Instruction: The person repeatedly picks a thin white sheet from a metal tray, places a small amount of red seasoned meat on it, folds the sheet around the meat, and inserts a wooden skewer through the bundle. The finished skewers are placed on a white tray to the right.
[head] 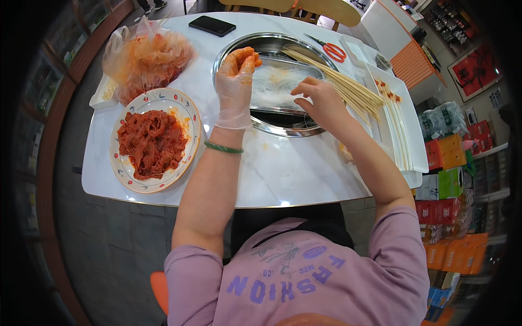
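Observation:
My left hand [238, 83], in a clear plastic glove with orange-red stains, is raised over the left rim of a round steel basin [281, 133]. Its fingers are curled; whether something is inside them is hidden. Bare and with fingers apart, my right hand [312, 95] hovers at the right end of a steel tray [281, 111] of thin white noodle-like strands [271, 87]. A bundle of bamboo skewers [346, 83] slants across the basin's right rim. To the left, a patterned plate [122, 173] holds red marinated meat slices [153, 144].
A filled plastic bag [151, 57] and small white dish [98, 98] stand at back left. A black phone [212, 26] lies at the far edge, red-handled scissors [332, 51] beyond the basin. Loaded skewers [397, 126] rest in a long white tray [418, 157] at right.

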The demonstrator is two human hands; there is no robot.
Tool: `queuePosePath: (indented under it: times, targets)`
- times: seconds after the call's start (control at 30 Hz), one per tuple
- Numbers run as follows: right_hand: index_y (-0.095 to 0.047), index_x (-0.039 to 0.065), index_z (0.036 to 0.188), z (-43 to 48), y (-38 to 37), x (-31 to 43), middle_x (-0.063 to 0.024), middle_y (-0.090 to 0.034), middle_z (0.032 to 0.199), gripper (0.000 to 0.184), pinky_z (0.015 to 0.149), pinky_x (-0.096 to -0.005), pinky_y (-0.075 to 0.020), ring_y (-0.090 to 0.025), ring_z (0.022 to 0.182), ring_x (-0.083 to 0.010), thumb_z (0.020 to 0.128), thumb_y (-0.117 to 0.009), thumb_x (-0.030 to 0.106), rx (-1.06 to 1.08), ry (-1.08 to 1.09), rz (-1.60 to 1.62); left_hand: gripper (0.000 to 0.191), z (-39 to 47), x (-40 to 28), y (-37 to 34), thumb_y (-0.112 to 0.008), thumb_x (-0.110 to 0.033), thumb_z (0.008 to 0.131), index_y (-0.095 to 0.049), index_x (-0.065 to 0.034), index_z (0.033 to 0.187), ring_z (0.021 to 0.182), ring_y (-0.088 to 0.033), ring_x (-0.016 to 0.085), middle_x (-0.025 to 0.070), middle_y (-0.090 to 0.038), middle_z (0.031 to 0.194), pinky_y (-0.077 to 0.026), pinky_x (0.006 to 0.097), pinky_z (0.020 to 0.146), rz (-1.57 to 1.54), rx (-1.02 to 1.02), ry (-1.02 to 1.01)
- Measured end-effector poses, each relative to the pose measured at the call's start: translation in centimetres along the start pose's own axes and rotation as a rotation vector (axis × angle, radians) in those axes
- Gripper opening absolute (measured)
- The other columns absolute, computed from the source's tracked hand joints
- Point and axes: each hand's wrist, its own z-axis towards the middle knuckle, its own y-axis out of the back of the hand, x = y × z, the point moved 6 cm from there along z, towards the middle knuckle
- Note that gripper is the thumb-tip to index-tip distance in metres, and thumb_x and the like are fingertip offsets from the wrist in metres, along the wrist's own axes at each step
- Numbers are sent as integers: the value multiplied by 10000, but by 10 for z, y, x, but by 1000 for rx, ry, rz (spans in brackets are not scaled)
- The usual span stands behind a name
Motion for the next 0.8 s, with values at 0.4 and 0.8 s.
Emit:
queuePosePath:
  times: [0.4, 0.8]
  targets:
    - [-703, 84, 901, 19, -39, -39, -104, -664, 969, 122, 774, -401, -520, -659, 870, -295, 801, -726, 151, 272, -108, -130, 188, -1, 9, -2, -616, -87, 946, -657, -10, 1113, 900, -692, 169, 100, -705, 1031, -506, 239, 781, 82, 43, -24]
    - [-700, 41, 891, 30, -30, -54, -115, -674, 909, 154, 753, -379, -519, -659, 807, -262, 828, -729, 179, 300, -216, 138, 159, 0, 17, -2, -609, 7, 929, -646, 48, 1078, 879, -660, 163, 107, -668, 987, -571, 290, 819, 22, 79, 4]
